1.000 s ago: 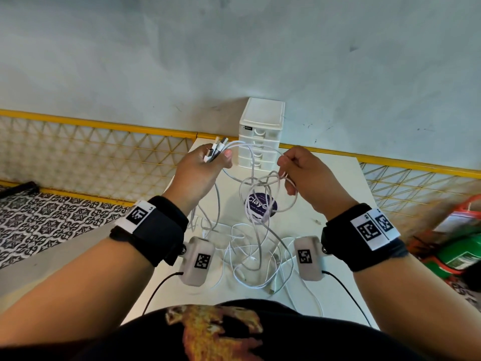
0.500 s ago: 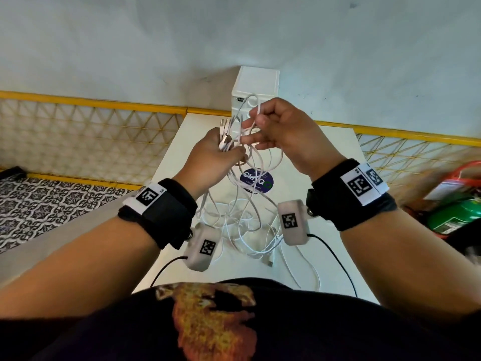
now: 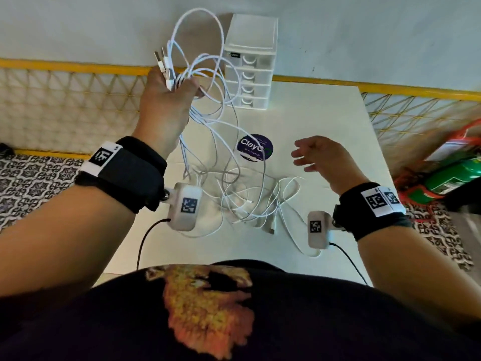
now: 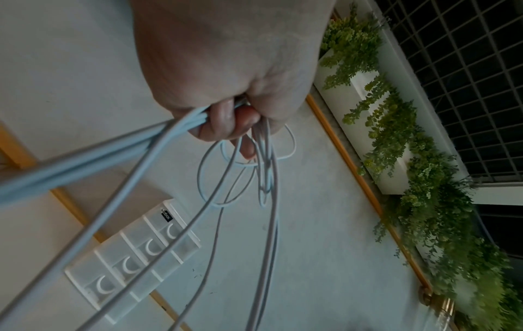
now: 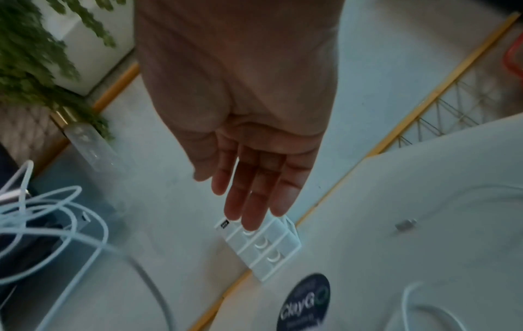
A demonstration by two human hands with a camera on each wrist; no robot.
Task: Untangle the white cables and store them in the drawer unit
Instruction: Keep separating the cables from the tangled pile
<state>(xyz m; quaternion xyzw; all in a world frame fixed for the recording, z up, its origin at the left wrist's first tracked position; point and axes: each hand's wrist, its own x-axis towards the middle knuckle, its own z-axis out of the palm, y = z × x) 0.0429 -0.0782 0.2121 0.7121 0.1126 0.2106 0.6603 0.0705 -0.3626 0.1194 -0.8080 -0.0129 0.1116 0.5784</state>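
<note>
My left hand (image 3: 169, 100) is raised above the table's far left and grips a bundle of white cables (image 3: 208, 74) near their plug ends, which stick up past my fingers. Loops rise beside the white drawer unit (image 3: 251, 61), and the rest trails down into a tangle (image 3: 244, 201) on the white table (image 3: 325, 113). In the left wrist view my fingers (image 4: 226, 125) curl round the cables (image 4: 215, 179), with the drawer unit (image 4: 133, 259) behind. My right hand (image 3: 317, 157) hovers over the table's right side, fingers (image 5: 254, 192) straight and empty. All drawers (image 5: 263, 246) are closed.
A round dark purple sticker (image 3: 255, 148) lies on the table between the hands. A yellow-framed lattice railing (image 3: 65, 100) runs behind the table. Red and green items (image 3: 447, 173) sit on the floor to the right. Hanging plants (image 4: 424, 179) show in the left wrist view.
My right hand has let go of the cables and dropped down to the right, now open. My left hand has lifted the bundle higher and to the left.
</note>
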